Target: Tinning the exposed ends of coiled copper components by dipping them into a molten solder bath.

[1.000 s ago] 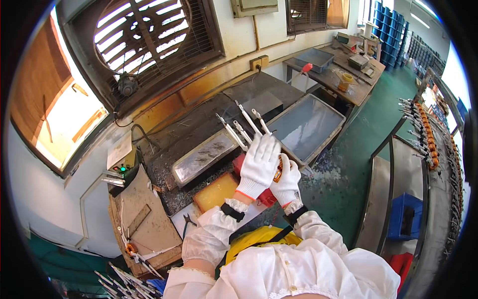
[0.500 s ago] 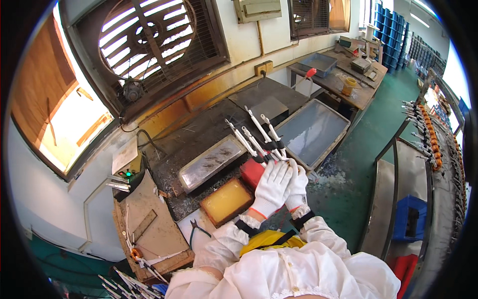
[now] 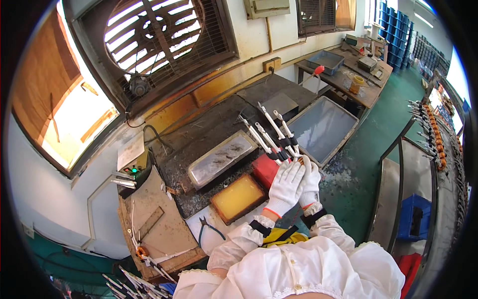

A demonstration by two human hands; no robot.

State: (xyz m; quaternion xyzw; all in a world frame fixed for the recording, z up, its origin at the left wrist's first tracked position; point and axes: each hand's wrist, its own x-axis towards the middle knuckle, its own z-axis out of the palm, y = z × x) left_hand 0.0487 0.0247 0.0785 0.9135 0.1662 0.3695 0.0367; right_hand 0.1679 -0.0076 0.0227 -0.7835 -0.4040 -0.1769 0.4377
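Both my white-gloved hands are closed together around a wire coil (image 3: pixel 300 161), of which only a small copper-orange part shows between the fingers. From it several white-sleeved leads (image 3: pixel 273 130) with black bands and metal tips point up and away. My left hand (image 3: pixel 285 188) lies over the near left side of the coil, its fingers pressed against my right hand (image 3: pixel 311 183). Just left of the hands sits a red block (image 3: pixel 265 171). Beyond the leads lies a long metal trough (image 3: pixel 221 160) with a silvery surface. An amber-filled tray (image 3: pixel 239 197) stands nearer to me.
A pair of pliers (image 3: pixel 203 230) lies beside the amber tray. Another coil (image 3: pixel 143 252) rests on the left board. At the right is a grey liquid-filled basin (image 3: pixel 323 128). A rack (image 3: pixel 398 169) at far right carries several coils (image 3: pixel 437 139) and a blue bin (image 3: pixel 414 217).
The whole view has shifted slightly, with the surroundings sliding right and down. My hands stay together on the coil, and a bit of its orange winding now shows.
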